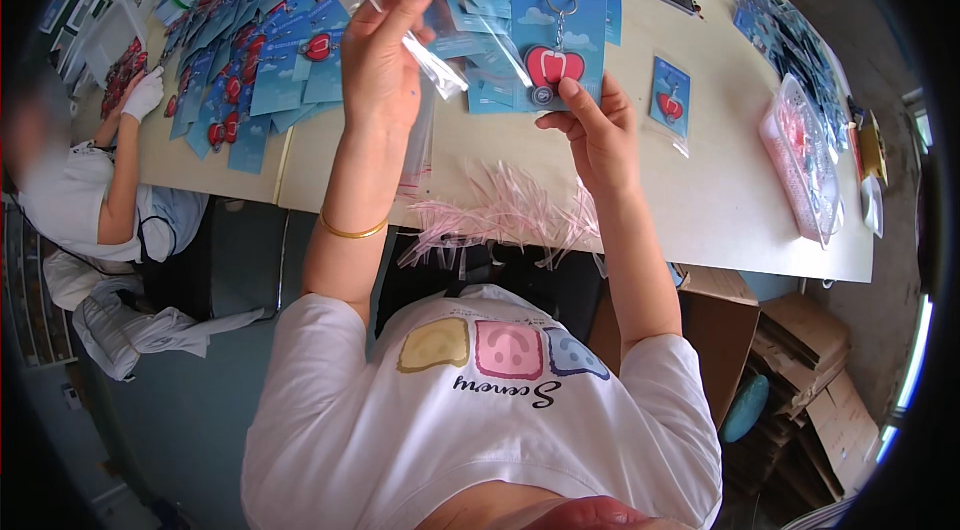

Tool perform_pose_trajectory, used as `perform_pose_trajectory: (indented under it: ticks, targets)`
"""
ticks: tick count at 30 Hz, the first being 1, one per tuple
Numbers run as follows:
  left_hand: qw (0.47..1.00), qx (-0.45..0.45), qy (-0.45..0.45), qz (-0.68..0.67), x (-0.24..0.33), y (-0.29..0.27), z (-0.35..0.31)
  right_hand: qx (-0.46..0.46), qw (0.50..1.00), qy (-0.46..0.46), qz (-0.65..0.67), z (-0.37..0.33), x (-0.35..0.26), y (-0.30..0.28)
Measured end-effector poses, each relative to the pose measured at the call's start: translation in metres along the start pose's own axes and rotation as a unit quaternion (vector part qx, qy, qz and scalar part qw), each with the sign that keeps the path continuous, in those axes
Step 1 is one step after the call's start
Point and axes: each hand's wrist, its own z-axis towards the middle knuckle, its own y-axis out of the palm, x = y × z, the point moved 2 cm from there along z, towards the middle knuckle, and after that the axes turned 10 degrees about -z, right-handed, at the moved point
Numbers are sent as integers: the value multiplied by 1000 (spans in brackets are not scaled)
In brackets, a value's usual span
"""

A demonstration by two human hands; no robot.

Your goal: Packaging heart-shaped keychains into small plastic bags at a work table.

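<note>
My right hand [598, 130] holds up a blue card [555, 30] that carries a red heart-shaped keyring on a metal ring. My left hand [380, 60] grips a clear plastic sleeve bag [425, 65] by its top, beside the card and a little to its left. The bag hangs down over the table edge. Both hands are raised above the pale table [720, 200].
A heap of pink-edged plastic strips [500, 215] lies at the table's near edge. Many blue keyring cards [260, 60] are spread at left, one packed card [670, 100] at right, and a clear tray [800, 165] farther right. A person in white gloves [145, 95] sits left. Cardboard boxes [800, 360] stand lower right.
</note>
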Motion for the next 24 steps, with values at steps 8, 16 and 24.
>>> perform_pose_trajectory:
  ticks: [8, 16, 24]
  targets:
    - [995, 81, 46, -18, 8, -20, 11, -35, 995, 48, 79, -8, 0, 0]
    - [902, -204, -243, -292, 0, 13, -5, -116, 984, 63, 119, -8, 3, 5]
    - [956, -85, -230, -161, -32, 7, -13, 97, 910, -195, -354, -9, -5, 21]
